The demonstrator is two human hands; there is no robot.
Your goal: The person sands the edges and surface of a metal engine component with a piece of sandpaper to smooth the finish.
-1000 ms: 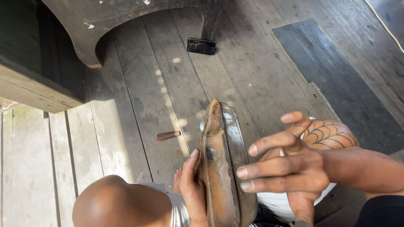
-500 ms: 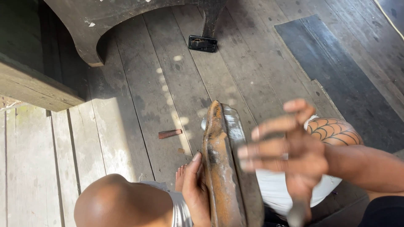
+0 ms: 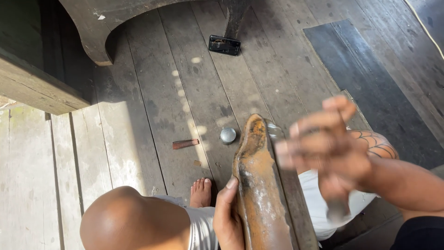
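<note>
Your left hand [image 3: 227, 215] is wrapped against the near side of the long rusty metal piece [image 3: 259, 185] — thumb and fingers curled around its edge, the thumb lying up along its orange-brown face, gripping it firmly. The piece stands on edge, tilted away from you, its rounded tip pointing toward the far boards, well beyond your fingertips.

Your right hand [image 3: 330, 148] sits just to the right of that piece, blurred in the picture. Its fingers [image 3: 314, 122] are bent and spread one above the other, reaching toward the metal's upper edge; below the palm a dark blurred shape shows, and you cannot tell whether the hand is closed on anything or whether it touches the metal.

Just past the tip of the metal, left of your right-hand fingers, a small round silver cap [image 3: 227, 135] lies on the wooden floor [image 3: 152, 92]. Farther left is a short reddish-brown stick [image 3: 185, 144]. Beside your left thumb, a bare foot [image 3: 201, 192] rests on the boards — your knee [image 3: 125, 222] is below it. Well beyond everything, a dark phone [image 3: 224, 45] lies flat.
</note>
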